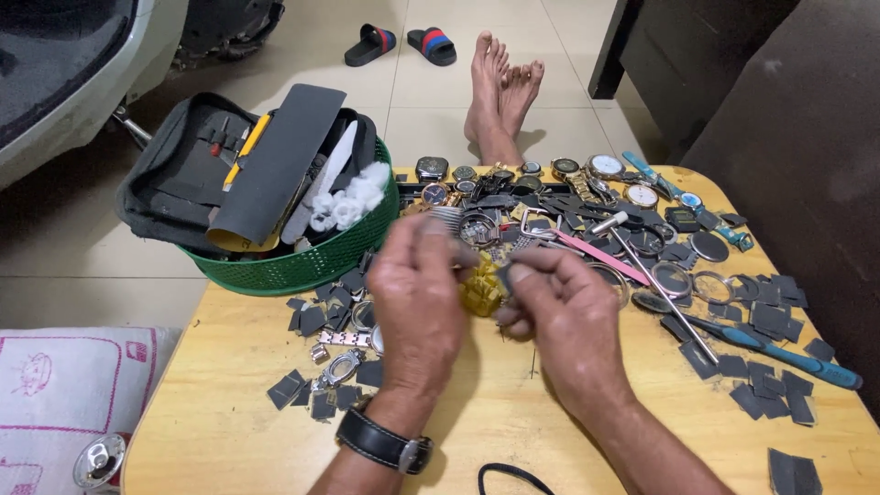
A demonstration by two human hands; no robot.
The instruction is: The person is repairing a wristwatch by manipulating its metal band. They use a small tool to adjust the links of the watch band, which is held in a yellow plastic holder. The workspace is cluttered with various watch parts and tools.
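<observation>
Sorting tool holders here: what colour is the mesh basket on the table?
Green; the basket shows best in the head view.

Pale tiled floor point(82, 247) lies beneath a light wooden table point(229, 403); dark furniture point(697, 55) stands at the right, and 2 sandals point(401, 44) lie beyond.

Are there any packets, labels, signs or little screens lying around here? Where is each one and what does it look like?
White cloth or bag: bottom left beside the table, with pink printed outlines and a small red label patch.
Digital watch screen: upper right of the wooden table, a small dark rectangular display among watch parts.
Round watch dials: far edge of the table, pale faces in metal rims.
No signs or sealed packets show.
</observation>
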